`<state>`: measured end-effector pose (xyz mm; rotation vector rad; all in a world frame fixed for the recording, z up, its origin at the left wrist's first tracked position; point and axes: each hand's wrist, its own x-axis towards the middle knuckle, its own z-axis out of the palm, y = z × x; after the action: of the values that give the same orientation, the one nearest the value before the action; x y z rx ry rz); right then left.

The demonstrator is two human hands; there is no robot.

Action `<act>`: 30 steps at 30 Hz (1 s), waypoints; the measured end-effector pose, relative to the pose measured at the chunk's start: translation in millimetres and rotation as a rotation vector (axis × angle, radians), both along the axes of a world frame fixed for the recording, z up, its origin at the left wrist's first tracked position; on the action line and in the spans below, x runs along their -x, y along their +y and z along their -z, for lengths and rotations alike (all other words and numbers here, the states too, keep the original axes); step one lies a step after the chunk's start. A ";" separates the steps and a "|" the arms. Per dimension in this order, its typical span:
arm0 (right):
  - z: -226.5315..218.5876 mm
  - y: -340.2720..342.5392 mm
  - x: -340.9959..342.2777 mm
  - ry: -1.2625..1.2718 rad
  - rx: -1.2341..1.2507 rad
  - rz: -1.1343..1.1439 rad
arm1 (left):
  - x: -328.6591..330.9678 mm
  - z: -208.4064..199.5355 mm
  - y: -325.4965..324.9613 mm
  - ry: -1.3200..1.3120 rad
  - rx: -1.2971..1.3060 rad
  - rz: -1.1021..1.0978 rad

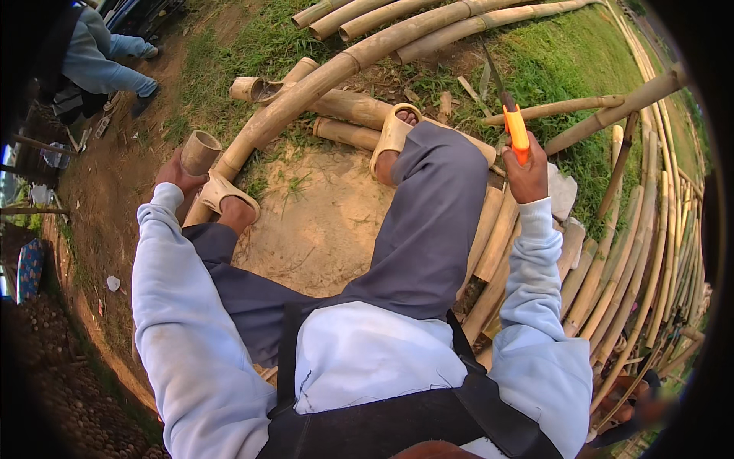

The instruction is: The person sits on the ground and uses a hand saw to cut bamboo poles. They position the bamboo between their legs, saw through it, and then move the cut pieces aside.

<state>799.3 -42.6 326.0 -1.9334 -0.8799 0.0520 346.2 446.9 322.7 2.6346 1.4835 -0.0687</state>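
Two hands, both loaded. Left hand (180, 174): wrapped around the side of a short bamboo section (202, 151), open end facing up. Probably gripped low to leave the rim clear and prevent roll. Lower end hidden by the hand; cannot tell whether joined to anything below.

Right hand (526, 172): clamped on the grip of an orange-handled cutting tool (517, 131), blade pointed away from the body, well apart from the short bamboo section and both feet. Likely carried out to the side for clearance. Possibly a handsaw; edge too fine to confirm teeth.

Left sandal (223, 190) set across the near end of a long bamboo pole (350, 61), just beside the left hand. Reads as a foot clamp against rolling. Right sandal (391, 141) on or against a crosswise bamboo log (353, 109), cannot tell which; likely for bracing. Long bamboo pole crossing over that log, near a notch by the log's open end, so probably using it as a rest.

Look of the short bamboo section: tan-brown, hollow, rim roughly round, inside visible. Location: left side, just left of the long bamboo pole. Pole itself: tan, blotchy, ringed at the nodes; bend maybe partly lens. More bamboo poles (575, 279) laid out at right, past a pale stone (563, 191).
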 end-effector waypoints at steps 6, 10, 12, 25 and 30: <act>140.4 14.6 -26.6 -0.117 0.264 0.174 | 16.8 -50.2 17.6 -0.049 0.042 0.053; 217.6 35.0 -45.3 -0.020 0.496 0.134 | 7.2 -25.8 -1.0 -0.012 0.052 0.050; 240.3 42.1 -59.3 -0.008 0.618 0.105 | -0.7 -0.8 -14.7 0.088 0.102 0.044; 243.6 45.1 -99.3 -0.100 0.634 0.068 | -22.1 202.3 -74.4 0.104 0.262 0.270; 231.6 40.2 -99.9 -0.078 0.510 0.095 | -31.7 227.4 -66.9 0.112 0.288 0.202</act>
<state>899.3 -2.5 94.5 -2.4642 -0.8821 0.1585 377.9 380.0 95.2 2.5662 1.1304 -0.4205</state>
